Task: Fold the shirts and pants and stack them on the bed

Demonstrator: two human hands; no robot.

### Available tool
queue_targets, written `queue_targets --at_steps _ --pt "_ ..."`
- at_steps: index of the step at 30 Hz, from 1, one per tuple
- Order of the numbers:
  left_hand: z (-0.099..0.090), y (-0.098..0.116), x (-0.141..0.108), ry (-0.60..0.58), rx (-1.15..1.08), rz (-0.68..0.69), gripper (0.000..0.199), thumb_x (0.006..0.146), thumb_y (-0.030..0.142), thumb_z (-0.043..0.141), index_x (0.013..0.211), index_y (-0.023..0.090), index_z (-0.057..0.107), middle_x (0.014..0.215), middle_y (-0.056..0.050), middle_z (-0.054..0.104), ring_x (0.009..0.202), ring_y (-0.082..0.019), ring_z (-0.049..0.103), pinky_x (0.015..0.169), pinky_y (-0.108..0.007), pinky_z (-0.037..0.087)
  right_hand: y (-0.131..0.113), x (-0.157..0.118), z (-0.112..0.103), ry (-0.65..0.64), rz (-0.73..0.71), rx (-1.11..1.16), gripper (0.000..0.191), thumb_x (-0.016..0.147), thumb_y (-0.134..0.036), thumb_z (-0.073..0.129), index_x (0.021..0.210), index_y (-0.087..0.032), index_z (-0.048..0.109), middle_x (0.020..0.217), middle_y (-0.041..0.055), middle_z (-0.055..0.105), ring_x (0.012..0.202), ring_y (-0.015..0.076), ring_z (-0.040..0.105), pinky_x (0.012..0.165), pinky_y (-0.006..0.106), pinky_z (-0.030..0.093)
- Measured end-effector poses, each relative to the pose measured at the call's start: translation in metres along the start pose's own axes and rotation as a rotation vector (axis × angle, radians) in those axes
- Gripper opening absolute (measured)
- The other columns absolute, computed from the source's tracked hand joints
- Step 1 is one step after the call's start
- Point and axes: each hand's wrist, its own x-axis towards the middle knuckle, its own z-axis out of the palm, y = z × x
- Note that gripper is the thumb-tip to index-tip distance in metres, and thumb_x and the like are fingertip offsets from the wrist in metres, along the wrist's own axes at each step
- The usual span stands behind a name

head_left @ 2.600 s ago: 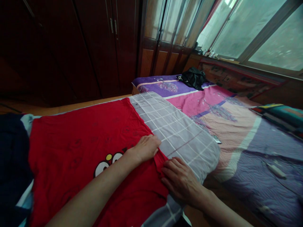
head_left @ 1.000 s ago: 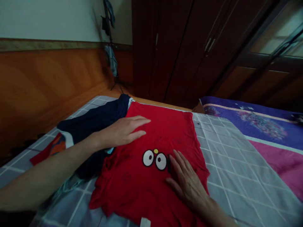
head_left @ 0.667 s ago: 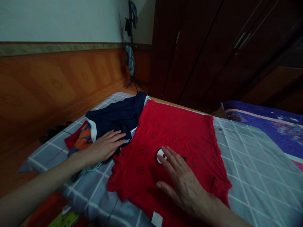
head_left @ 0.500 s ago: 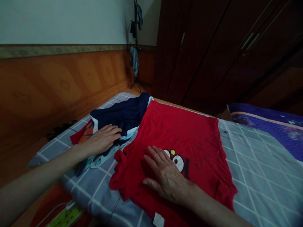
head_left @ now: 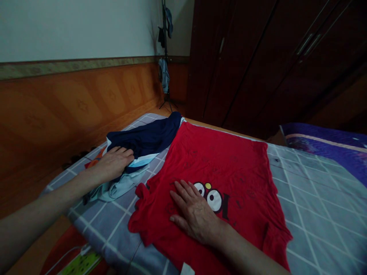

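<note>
Right of shirt: the grey checked sheet point(head_left: 312, 198) lies open up to the purple quilt point(head_left: 323, 143), so a hand can pass here.
Between garments: only a narrow strip of sheet stays between the red T-shirt point(head_left: 223, 156) and the navy garment point(head_left: 146, 139).
In the way: the left hand point(head_left: 112, 164) lies on the navy garment, the right hand point(head_left: 195, 212) on the shirt.
Far edge: the dark wardrobe point(head_left: 252, 65) stands behind.
</note>
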Motion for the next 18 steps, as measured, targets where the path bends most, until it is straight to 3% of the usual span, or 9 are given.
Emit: queue_targets --at_steps 3,8,12,15,18 --pt "-0.005 0.017 -0.005 0.043 -0.083 0.007 0.032 0.08 0.004 0.041 0.092 0.02 0.065 0.103 -0.008 0.063 0.101 -0.025 0.055 0.096 -0.041 0.035 0.001 0.0 0.001 0.012 -0.011 -0.001 0.059 0.093 -0.049 0.044 0.14 -0.015 0.042 0.151 0.0152 0.027 0.14 0.0307 0.021 0.113 0.051 0.022" --pt "-0.007 0.065 -0.019 0.052 -0.43 0.109 0.026 0.092 0.022 0.039 0.108 0.021 0.06 0.111 -0.005 0.064 0.104 -0.019 0.056 0.093 -0.032 0.04 0.001 0.0 0.002 0.01 -0.004 0.008 0.059 0.093 -0.051 0.043 0.141 -0.015 0.041 0.151 0.0154 0.027 0.141 0.031 0.019 0.113 0.051 0.021" --pt "-0.003 0.085 -0.025 -0.003 -0.548 -0.06 0.042 0.092 0.042 0.044 0.125 0.019 0.051 0.123 -0.009 0.061 0.115 -0.023 0.055 0.099 -0.035 0.039 0.001 0.0 0.001 -0.014 0.012 0.024 0.06 0.093 -0.052 0.041 0.142 -0.016 0.039 0.152 0.0147 0.026 0.141 0.0309 0.018 0.113 0.051 0.02" --pt "-0.002 0.088 -0.025 -0.084 -0.631 -0.157 0.043 0.085 0.051 0.05 0.114 0.02 0.056 0.114 -0.008 0.065 0.107 -0.025 0.06 0.092 -0.034 0.044 0.0 0.001 0.001 -0.015 0.01 0.024 0.06 0.093 -0.052 0.042 0.142 -0.016 0.04 0.152 0.0147 0.026 0.141 0.0308 0.017 0.113 0.051 0.02" --pt "0.003 0.086 -0.023 -0.095 -0.727 -0.238 0.025 0.079 0.046 0.055 0.084 0.021 0.058 0.085 -0.001 0.067 0.08 -0.021 0.064 0.073 -0.029 0.046 0.0 0.001 0.002 -0.011 0.007 0.022 0.06 0.093 -0.052 0.041 0.142 -0.016 0.04 0.152 0.0145 0.027 0.141 0.0309 0.018 0.113 0.051 0.02"
